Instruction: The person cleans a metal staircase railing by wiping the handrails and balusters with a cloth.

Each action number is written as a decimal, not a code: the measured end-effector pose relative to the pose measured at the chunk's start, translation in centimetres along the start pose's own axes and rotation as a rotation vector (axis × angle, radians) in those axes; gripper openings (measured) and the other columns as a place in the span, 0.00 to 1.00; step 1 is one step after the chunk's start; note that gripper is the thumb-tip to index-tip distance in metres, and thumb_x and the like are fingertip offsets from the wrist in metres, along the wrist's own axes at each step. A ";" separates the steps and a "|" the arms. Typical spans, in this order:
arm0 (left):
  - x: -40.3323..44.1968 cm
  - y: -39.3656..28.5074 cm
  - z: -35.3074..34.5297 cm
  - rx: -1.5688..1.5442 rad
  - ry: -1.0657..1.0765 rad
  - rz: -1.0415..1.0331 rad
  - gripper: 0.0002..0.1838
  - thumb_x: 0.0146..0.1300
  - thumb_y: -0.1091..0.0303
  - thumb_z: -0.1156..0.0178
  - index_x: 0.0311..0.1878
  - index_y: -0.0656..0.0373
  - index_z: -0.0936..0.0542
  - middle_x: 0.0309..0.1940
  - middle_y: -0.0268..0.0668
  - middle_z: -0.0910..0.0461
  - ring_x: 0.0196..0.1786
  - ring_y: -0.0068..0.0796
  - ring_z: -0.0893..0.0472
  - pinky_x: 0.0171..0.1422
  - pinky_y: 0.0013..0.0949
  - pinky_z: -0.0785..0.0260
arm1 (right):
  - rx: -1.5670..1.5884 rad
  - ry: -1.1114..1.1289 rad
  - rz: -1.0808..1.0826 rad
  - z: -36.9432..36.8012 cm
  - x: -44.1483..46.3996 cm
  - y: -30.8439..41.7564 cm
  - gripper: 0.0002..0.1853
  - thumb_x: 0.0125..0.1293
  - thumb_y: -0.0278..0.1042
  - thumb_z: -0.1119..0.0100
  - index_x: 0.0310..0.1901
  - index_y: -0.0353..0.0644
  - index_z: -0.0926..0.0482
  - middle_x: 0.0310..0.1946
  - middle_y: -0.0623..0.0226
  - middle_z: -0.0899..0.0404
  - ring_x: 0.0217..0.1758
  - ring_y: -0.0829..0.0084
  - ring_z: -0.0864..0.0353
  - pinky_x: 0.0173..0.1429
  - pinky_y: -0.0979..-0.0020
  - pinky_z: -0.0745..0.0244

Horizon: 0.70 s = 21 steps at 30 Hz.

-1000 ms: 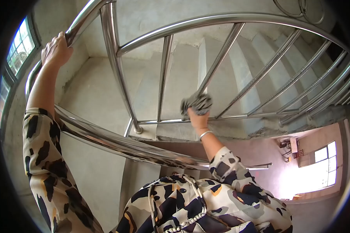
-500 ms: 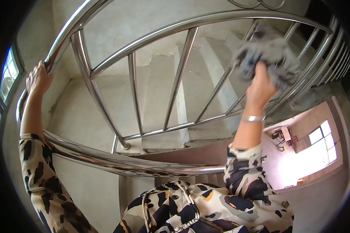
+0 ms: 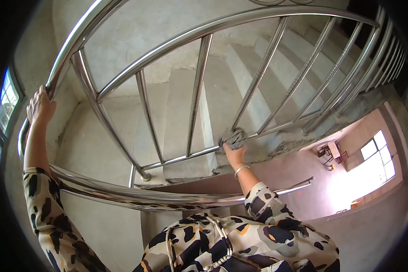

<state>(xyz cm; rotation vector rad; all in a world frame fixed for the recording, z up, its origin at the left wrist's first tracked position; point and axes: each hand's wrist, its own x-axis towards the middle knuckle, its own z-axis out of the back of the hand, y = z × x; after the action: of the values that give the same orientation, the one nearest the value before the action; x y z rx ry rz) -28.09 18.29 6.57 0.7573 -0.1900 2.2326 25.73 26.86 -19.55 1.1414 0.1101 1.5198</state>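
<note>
A shiny metal stair railing (image 3: 199, 29) curves across the view, with several slanted balusters (image 3: 197, 95) joined to a lower rail (image 3: 186, 156). On the far left, my left hand (image 3: 41, 107) is wrapped round the railing's handrail. Right of the middle, my right hand (image 3: 235, 153) is closed on a crumpled grey cloth (image 3: 233, 138). The cloth is pressed at the lower rail, near the foot of one baluster, and covers a short stretch of it. A bracelet sits on my right wrist. The cloth hides some of my right fingertips.
Concrete steps (image 3: 222, 86) rise behind the balusters. In front of my body runs another metal handrail (image 3: 149, 196). At the lower right, a room on a lower level shows a table (image 3: 334, 149), chairs and a bright window (image 3: 378, 156). Another window (image 3: 8, 99) is at far left.
My right hand has moved down and left with the cloth, from the upper balusters to the lower rail. My left hand keeps its hold, and the view has shifted slightly.
</note>
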 end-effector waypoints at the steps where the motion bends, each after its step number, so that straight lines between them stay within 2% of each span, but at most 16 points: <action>1: -0.1 -0.2 0.3 0.007 0.033 0.013 0.33 0.50 0.65 0.41 0.63 0.55 0.36 0.53 0.42 0.27 0.57 0.42 0.27 0.59 0.42 0.35 | 0.003 -0.006 -0.002 0.1 0.0 -0.3 0.18 0.43 0.32 0.36 0.38 0.38 0.25 0.39 0.57 0.23 0.44 0.56 0.25 0.53 0.60 0.32; 3: -0.3 -0.2 0.7 0.006 0.057 0.037 0.33 0.50 0.65 0.41 0.63 0.55 0.36 0.54 0.42 0.27 0.57 0.42 0.28 0.59 0.42 0.35 | 0.219 0.096 -0.224 0.9 1.0 -0.9 0.17 0.42 0.31 0.35 0.36 0.37 0.25 0.35 0.56 0.23 0.38 0.58 0.23 0.48 0.65 0.29; 4: -0.3 -0.3 0.7 0.016 0.064 0.039 0.33 0.51 0.66 0.41 0.63 0.55 0.37 0.54 0.42 0.27 0.58 0.42 0.28 0.59 0.42 0.35 | 0.243 0.060 -0.180 2.0 2.4 0.6 0.16 0.42 0.30 0.34 0.34 0.37 0.25 0.31 0.59 0.22 0.33 0.61 0.22 0.42 0.68 0.27; 6: -0.3 -0.5 0.7 0.012 0.069 0.044 0.33 0.51 0.66 0.41 0.63 0.55 0.37 0.54 0.41 0.28 0.58 0.42 0.29 0.59 0.42 0.36 | 0.471 -0.245 0.014 4.7 6.4 5.7 0.13 0.43 0.29 0.34 0.33 0.37 0.24 0.29 0.64 0.21 0.32 0.66 0.22 0.41 0.67 0.26; 7: -0.3 -0.4 0.5 0.001 0.058 0.043 0.33 0.50 0.66 0.41 0.63 0.55 0.37 0.54 0.41 0.28 0.58 0.42 0.29 0.59 0.42 0.36 | 0.497 -0.147 -0.019 7.9 8.5 9.6 0.15 0.48 0.24 0.36 0.40 0.35 0.25 0.38 0.67 0.22 0.38 0.72 0.23 0.45 0.69 0.27; 9: -0.2 -0.1 0.3 -0.012 0.033 0.039 0.34 0.50 0.66 0.42 0.63 0.56 0.37 0.55 0.42 0.28 0.58 0.42 0.29 0.60 0.42 0.36 | 0.410 -0.209 0.117 11.9 13.8 14.4 0.17 0.50 0.29 0.33 0.42 0.34 0.23 0.38 0.64 0.20 0.41 0.73 0.22 0.48 0.69 0.27; 10: -0.2 -0.3 0.5 -0.020 0.053 0.045 0.34 0.50 0.66 0.42 0.64 0.57 0.38 0.55 0.42 0.28 0.58 0.41 0.29 0.60 0.42 0.37 | 0.261 -0.273 0.167 13.6 16.1 17.0 0.17 0.49 0.34 0.31 0.39 0.34 0.21 0.37 0.63 0.19 0.40 0.73 0.21 0.49 0.71 0.27; 11: -0.1 -0.2 0.4 -0.021 0.055 0.043 0.34 0.50 0.66 0.42 0.64 0.57 0.38 0.55 0.42 0.28 0.58 0.41 0.29 0.60 0.42 0.37 | 0.364 -0.404 0.335 14.7 18.4 19.0 0.16 0.48 0.35 0.31 0.35 0.34 0.20 0.36 0.62 0.18 0.39 0.72 0.20 0.47 0.71 0.27; 12: 0.1 0.0 0.0 -0.018 0.044 0.038 0.34 0.50 0.66 0.42 0.64 0.56 0.38 0.55 0.42 0.28 0.58 0.41 0.29 0.60 0.41 0.37 | 0.399 -0.400 0.397 15.4 21.2 20.1 0.15 0.47 0.35 0.31 0.34 0.34 0.20 0.36 0.61 0.18 0.39 0.70 0.20 0.46 0.71 0.27; 14: 0.3 0.3 -0.4 -0.014 0.035 0.039 0.35 0.50 0.66 0.42 0.64 0.56 0.38 0.55 0.42 0.28 0.58 0.42 0.29 0.60 0.41 0.36 | 0.437 -0.390 0.463 15.7 22.6 20.7 0.15 0.45 0.34 0.31 0.34 0.34 0.20 0.35 0.61 0.18 0.38 0.68 0.19 0.45 0.70 0.26; 16: 0.5 0.5 -0.8 -0.011 0.034 0.027 0.34 0.50 0.66 0.42 0.64 0.56 0.38 0.54 0.42 0.28 0.58 0.42 0.29 0.60 0.41 0.36 | 0.277 -0.373 0.393 15.3 21.3 20.6 0.16 0.42 0.31 0.33 0.35 0.35 0.21 0.34 0.62 0.18 0.36 0.69 0.19 0.43 0.69 0.26; 17: 0.5 0.4 -0.8 -0.013 0.037 0.026 0.34 0.50 0.66 0.42 0.64 0.56 0.38 0.54 0.42 0.28 0.58 0.42 0.29 0.60 0.41 0.36 | 0.278 -0.399 0.423 14.1 20.2 19.2 0.16 0.41 0.31 0.33 0.34 0.36 0.22 0.32 0.63 0.19 0.35 0.69 0.19 0.43 0.68 0.26; 18: 0.5 0.4 -0.7 -0.023 0.041 0.027 0.34 0.51 0.66 0.42 0.64 0.56 0.37 0.54 0.43 0.28 0.58 0.42 0.29 0.59 0.41 0.36 | 0.315 -0.412 0.419 12.7 18.6 17.8 0.11 0.42 0.30 0.36 0.29 0.37 0.24 0.26 0.62 0.20 0.30 0.63 0.20 0.39 0.65 0.25; 20: 0.3 0.4 -0.6 -0.031 0.046 0.026 0.34 0.51 0.66 0.42 0.64 0.56 0.37 0.54 0.43 0.28 0.58 0.42 0.28 0.59 0.41 0.36 | 0.301 -0.373 0.354 9.1 15.3 13.2 0.14 0.43 0.30 0.36 0.34 0.38 0.25 0.29 0.62 0.21 0.33 0.62 0.21 0.42 0.63 0.26; 21: 0.3 0.4 -0.6 -0.024 0.048 0.025 0.33 0.51 0.66 0.43 0.64 0.56 0.37 0.54 0.43 0.28 0.57 0.42 0.28 0.59 0.41 0.36 | 0.210 -0.386 0.388 7.2 12.9 10.7 0.18 0.43 0.31 0.35 0.39 0.38 0.26 0.35 0.59 0.22 0.37 0.59 0.22 0.45 0.61 0.27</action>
<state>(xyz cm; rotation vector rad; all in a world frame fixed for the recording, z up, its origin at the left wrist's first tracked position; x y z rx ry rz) -28.80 18.44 6.35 0.6908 -0.2033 2.2659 25.02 30.09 -1.67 1.6783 -0.2322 1.6159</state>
